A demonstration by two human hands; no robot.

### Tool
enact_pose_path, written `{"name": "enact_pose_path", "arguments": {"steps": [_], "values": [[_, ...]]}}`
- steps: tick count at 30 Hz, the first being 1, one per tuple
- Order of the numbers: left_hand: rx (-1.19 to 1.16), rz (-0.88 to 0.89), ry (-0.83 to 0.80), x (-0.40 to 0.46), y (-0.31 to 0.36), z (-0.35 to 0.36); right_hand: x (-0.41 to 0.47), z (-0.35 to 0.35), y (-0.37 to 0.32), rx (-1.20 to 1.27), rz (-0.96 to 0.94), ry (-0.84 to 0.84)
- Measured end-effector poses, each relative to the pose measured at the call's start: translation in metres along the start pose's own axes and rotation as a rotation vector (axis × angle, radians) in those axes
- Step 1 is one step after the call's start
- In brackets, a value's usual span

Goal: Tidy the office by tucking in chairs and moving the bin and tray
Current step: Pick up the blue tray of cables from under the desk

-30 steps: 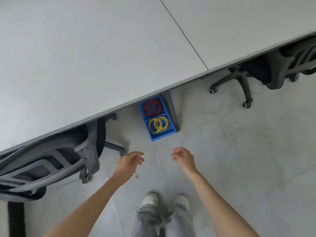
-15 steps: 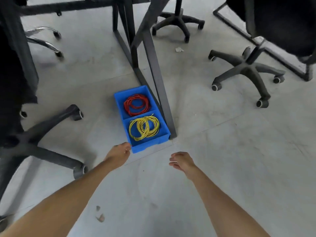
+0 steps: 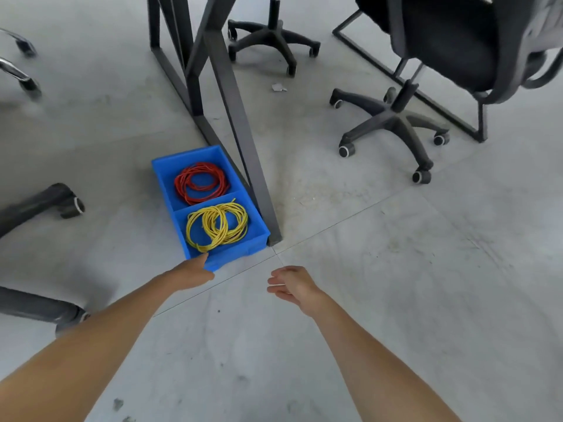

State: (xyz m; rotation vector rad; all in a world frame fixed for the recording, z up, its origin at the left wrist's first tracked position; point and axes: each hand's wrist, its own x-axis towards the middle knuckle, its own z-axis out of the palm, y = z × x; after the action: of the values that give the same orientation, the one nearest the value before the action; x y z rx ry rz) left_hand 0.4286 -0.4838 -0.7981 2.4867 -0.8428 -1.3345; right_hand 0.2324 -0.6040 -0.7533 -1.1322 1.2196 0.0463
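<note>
A blue two-compartment tray [image 3: 164, 175] sits on the floor against a dark desk leg [image 3: 243, 141]. A red wire coil [image 3: 199, 182] fills its far compartment and a yellow wire coil [image 3: 217, 225] the near one. My left hand [image 3: 192, 271] is at the tray's near left corner, thumb over the front rim and fingers curled against the front wall. My right hand [image 3: 291, 284] hovers over the floor just right of the tray, fingers loosely spread and holding nothing. A black office chair [image 3: 438, 44] stands at the upper right.
The black chair's wheeled base [image 3: 393, 123] spreads over the floor to the right. Another chair base [image 3: 271, 35] stands behind the desk leg. More chair legs [image 3: 39, 205] reach in from the left. A paper scrap [image 3: 278, 86] lies on the grey floor.
My view dropped from above the desk top to floor level. My left hand reached forward from beside the tray's corner onto its front rim. My right hand stayed near the tray's right.
</note>
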Motion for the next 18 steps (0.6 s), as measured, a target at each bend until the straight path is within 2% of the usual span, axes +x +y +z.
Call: {"name": "enact_pose_path", "arguments": {"steps": [3, 6, 12, 15, 18], "values": [[0.194, 0.029, 0.123, 0.001, 0.005, 0.007, 0.002, -0.007, -0.005, -0.017, -0.027, 0.03], [0.182, 0.083, 0.142, -0.01, 0.006, 0.022, 0.0, -0.016, -0.001, -0.027, -0.023, 0.056], [-0.048, 0.127, 0.026, -0.048, 0.013, 0.089, 0.001, -0.017, 0.02, -0.071, 0.069, 0.079], [-0.074, 0.212, -0.025, -0.073, 0.025, 0.126, 0.005, -0.013, 0.031, -0.137, 0.099, 0.095], [-0.206, 0.25, -0.157, -0.09, 0.034, 0.152, 0.01, -0.024, 0.043, -0.172, 0.127, 0.159]]}}
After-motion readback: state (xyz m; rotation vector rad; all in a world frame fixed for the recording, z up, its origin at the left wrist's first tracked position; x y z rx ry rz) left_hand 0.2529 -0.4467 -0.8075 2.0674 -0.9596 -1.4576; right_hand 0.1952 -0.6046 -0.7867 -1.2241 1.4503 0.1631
